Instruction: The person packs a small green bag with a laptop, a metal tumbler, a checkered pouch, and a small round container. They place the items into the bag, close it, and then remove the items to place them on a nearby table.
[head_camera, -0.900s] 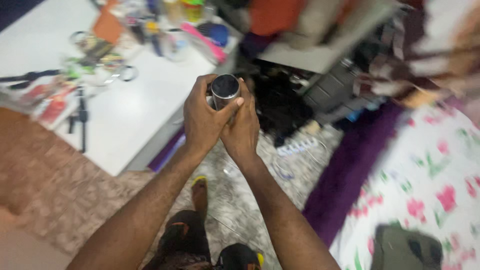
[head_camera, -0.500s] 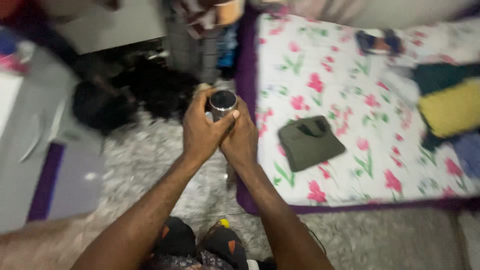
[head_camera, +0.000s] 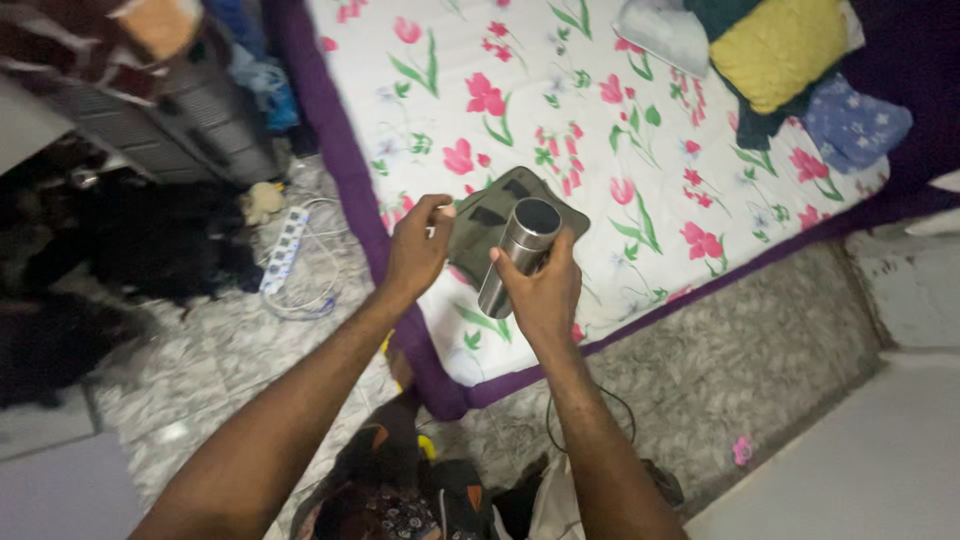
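Fingers (head_camera: 515, 268) of right hand (head_camera: 540, 290) grip steel flask (head_camera: 520, 255) mid-frame, left hand (head_camera: 418, 245) pinches olive pouch (head_camera: 500, 210); I'd bag it next w/ care.

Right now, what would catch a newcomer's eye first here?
The steel flask held in the right hand at centre, while the left hand grips a dark green pouch lying on the flowered bedsheet. At top right sits a yellow cushion.
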